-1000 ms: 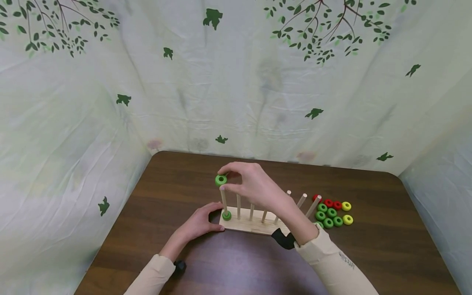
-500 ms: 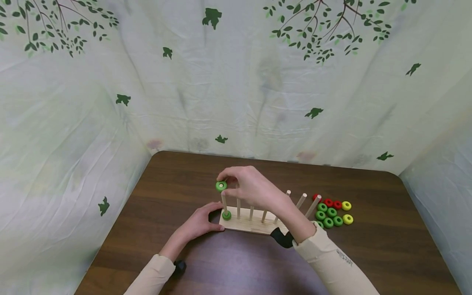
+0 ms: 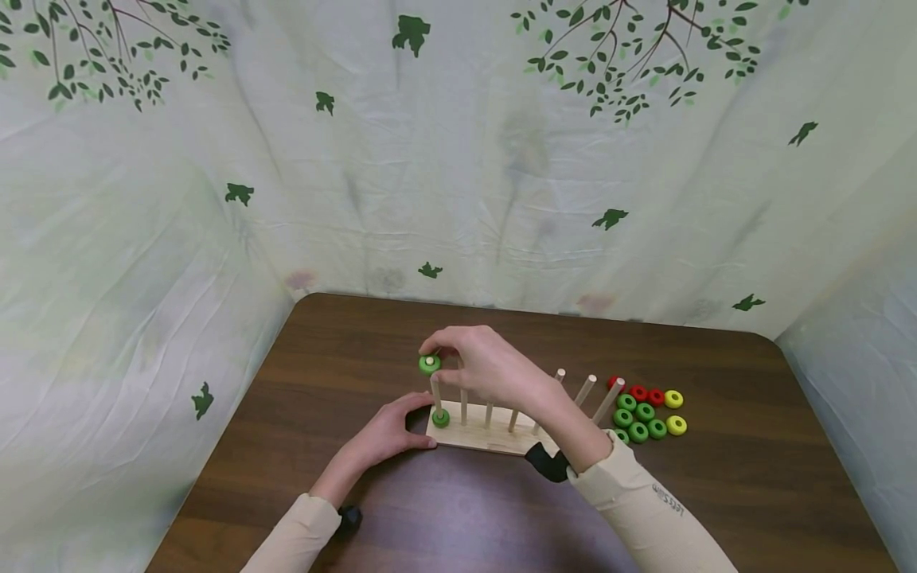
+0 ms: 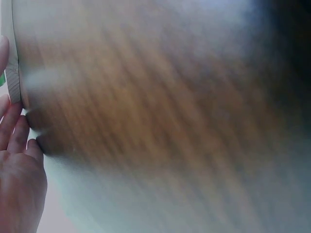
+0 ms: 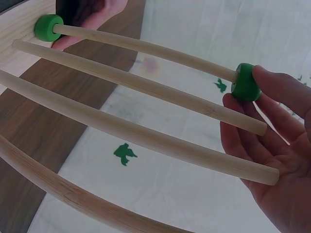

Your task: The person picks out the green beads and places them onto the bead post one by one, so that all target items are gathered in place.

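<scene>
My right hand (image 3: 494, 366) pinches a green ring (image 3: 430, 364) between thumb and fingers at the top of the leftmost peg. The peg's pale tip shows in the ring's hole, and the right wrist view has this ring (image 5: 246, 82) around the peg's end. Another green ring (image 3: 440, 419) sits at the foot of the same peg. The wooden peg stand (image 3: 476, 436) has a row of upright pegs. At its left end my left hand (image 3: 387, 430) grips the base, thumb at the front corner and fingers behind. My right forearm hides part of the stand.
Right of the stand, loose rings lie on the dark wooden table (image 3: 752, 446): several green rings (image 3: 644, 413), red rings (image 3: 638, 393) and two yellow rings (image 3: 676, 426). A leaf-patterned cloth (image 3: 487, 199) hangs behind the table.
My right hand has lowered the green ring slightly, and the peg tip has come into its hole. My left hand has stayed at the stand's end.
</scene>
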`<state>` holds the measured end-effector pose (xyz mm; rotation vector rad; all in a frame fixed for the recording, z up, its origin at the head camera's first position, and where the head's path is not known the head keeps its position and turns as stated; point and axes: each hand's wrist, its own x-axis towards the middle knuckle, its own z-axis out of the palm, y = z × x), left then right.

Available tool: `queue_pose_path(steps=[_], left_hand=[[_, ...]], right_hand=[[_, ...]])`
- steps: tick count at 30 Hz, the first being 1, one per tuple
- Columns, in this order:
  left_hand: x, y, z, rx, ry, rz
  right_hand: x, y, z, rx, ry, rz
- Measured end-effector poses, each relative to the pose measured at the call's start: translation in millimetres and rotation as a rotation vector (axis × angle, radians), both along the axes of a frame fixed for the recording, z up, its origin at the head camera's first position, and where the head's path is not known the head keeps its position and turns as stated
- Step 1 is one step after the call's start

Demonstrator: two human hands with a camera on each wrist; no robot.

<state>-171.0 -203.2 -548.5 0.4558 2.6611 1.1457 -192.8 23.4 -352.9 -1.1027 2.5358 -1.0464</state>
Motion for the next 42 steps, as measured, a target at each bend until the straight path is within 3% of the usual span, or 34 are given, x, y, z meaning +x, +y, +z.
queue_pose_path(steps=[8,15,21,30,42], left_hand=[[-0.7,-0.1,-0.3,0.011,0.012,0.002],[-0.9,-0.1,0.5,0.015,0.019,-0.002],[-0.3,0.2,1.5,0.013,0.024,-0.013],[-1.1,-0.4,-0.3,-0.001,0.044,-0.026],[-0.4,0.0,0.1,-0.006,0.027,0.003]], right_hand=[[3.1,3.5,3.7,-0.019,0.041,-0.031],[12.6,10.3,8.6,-0.146,0.107,-0.044],[27.2,16.1,8.9,-0.264,0.176,0.024],[47.8,23.3,-10.7,-0.349,0.186,0.08],[73.2,38.3,-52.1,-0.349,0.04,-0.027]])
